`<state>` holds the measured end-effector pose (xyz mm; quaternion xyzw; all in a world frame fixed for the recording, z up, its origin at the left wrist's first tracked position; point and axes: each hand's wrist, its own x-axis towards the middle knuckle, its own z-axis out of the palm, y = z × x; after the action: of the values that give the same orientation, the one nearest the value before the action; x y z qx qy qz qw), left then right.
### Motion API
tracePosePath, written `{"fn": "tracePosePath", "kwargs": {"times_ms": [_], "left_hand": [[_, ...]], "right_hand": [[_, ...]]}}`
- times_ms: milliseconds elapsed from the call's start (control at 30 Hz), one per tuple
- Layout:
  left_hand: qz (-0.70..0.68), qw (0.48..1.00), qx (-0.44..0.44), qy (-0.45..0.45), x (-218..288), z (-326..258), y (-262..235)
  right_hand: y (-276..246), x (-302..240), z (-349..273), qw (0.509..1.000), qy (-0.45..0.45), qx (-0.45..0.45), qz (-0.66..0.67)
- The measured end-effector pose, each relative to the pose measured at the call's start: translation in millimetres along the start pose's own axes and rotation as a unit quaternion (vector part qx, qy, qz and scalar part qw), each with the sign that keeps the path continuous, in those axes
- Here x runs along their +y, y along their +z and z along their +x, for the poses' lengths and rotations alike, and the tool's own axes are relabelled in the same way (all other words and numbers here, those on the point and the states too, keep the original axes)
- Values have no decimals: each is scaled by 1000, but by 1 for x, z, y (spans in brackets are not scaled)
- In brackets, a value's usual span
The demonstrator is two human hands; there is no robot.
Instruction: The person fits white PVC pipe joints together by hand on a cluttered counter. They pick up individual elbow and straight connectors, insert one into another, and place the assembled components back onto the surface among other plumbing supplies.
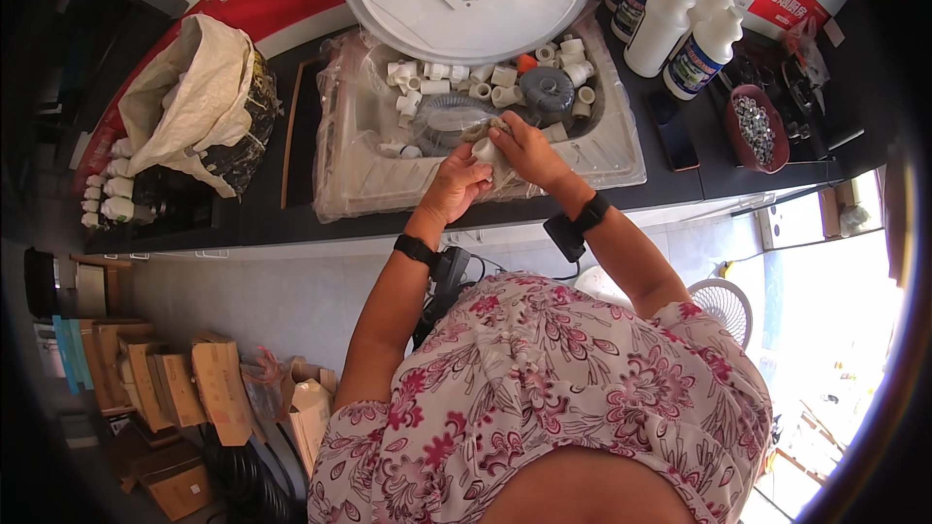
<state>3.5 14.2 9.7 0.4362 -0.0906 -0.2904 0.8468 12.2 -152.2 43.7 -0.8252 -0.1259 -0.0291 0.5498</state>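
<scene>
Floral-print fabric fills the foreground as a person bends over a dark counter, both forearms reaching up from the lower edge. Each wrist carries a black band, and a small black device hangs from the right one. The left hand is curled shut around a small white plastic pipe fitting, while the right hand closes on the same piece from above, its fingertips pinching at the top where a scrap of something pale, perhaps tape or wrapping, shows; just what it is cannot be told.

The fitting is held just above the front of a steel sink basin still wrapped in clear film. Inside the basin lie loose white fittings, a grey corrugated drain hose and a round grey strainer part beside an orange cap. A large round white lid leans over the back.

Judged from the grip, the work goes best with the left hand holding the piece steady while the right fingers do the fine turning, kept over the basin so that anything dropped lands there.

A sack of white fittings sits at left; white plastic bottles, a dark phone and a red bowl of metal nuts stand at right.
</scene>
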Motion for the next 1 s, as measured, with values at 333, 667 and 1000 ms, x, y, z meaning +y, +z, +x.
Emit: {"fn": "tracePosePath", "kwargs": {"times_ms": [333,667,1000], "left_hand": [[-23,999,15,34,-2,0,1],[-21,998,60,-21,-2,3,-3],[22,997,66,32,-5,1,14]], "right_hand": [[-7,10,2,996,67,-62,25],[6,6,-7,994,-86,72,-1],[-2,22,0,997,63,17,32]]}}
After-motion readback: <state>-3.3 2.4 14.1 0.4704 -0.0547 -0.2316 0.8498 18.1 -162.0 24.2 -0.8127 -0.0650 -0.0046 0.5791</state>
